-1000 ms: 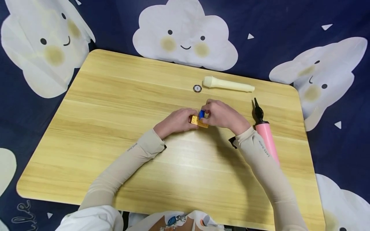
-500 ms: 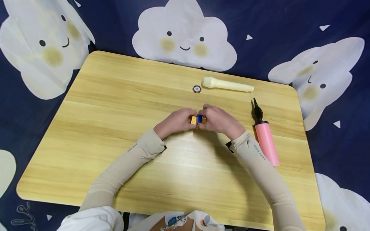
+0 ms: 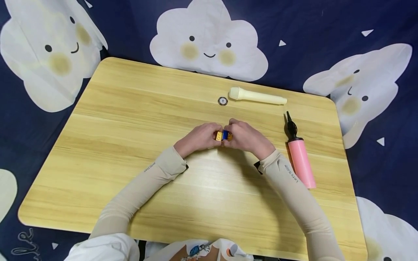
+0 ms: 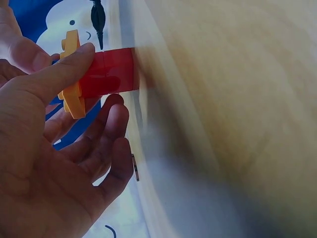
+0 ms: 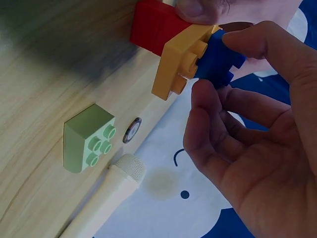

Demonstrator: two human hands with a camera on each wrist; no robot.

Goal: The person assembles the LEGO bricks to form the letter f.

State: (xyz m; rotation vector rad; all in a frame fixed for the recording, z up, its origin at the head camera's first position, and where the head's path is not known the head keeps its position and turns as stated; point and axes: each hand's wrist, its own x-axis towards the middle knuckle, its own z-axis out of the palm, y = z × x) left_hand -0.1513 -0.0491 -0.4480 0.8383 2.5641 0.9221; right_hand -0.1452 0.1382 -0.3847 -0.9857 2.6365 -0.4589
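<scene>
My left hand (image 3: 201,136) grips a stack of toy bricks, its thumb seen across the red part (image 4: 111,74) in the left wrist view. A wider yellow brick (image 5: 171,69) sits on the red part, some of its studs bare. On the yellow brick is a blue brick (image 5: 215,59), which my right hand (image 3: 246,137) pinches between thumb and fingers. The red part's far end is at or very near the tabletop; contact is unclear. A pale green brick (image 5: 89,139) stands on the table in the right wrist view; the head view does not show it.
Behind the hands lie a round dark-rimmed chip (image 3: 222,101) and a cream toy microphone (image 3: 256,96). A pink hand pump (image 3: 301,159) with a black nozzle lies beside the right forearm. The wooden table (image 3: 130,108) has a cloud-patterned cloth behind it.
My right hand has come down and slightly left, bringing the blue brick from upright above the yellow one to lie over its middle. In the last half second both hands hardly move.
</scene>
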